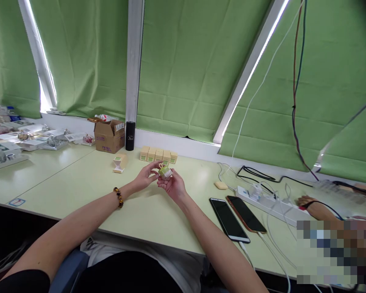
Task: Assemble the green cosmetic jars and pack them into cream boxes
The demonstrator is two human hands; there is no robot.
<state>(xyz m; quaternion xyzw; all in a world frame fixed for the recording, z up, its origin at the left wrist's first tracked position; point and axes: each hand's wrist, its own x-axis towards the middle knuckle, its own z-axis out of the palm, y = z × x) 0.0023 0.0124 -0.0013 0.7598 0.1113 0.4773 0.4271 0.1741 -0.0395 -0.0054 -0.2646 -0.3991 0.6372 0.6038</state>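
Observation:
A small green and clear box-like item (165,172) with a cream loop on top is held up over the table, between my two hands. My right hand (174,188) grips it from the right and below, fingers curled under it. My left hand (144,178), with a beaded bracelet on the wrist, has its index finger and thumb at the item's left side by the loop. An opened small cream carton (119,163) stands left of my hands. Behind them is a row of several closed small cream cartons (158,155).
A cardboard box (109,136) and a black tumbler (129,136) stand at the back. Packaged items (24,136) lie far left. Two phones (229,219), a power strip (270,203) and cables lie right. Another person's hand (315,207) rests at far right.

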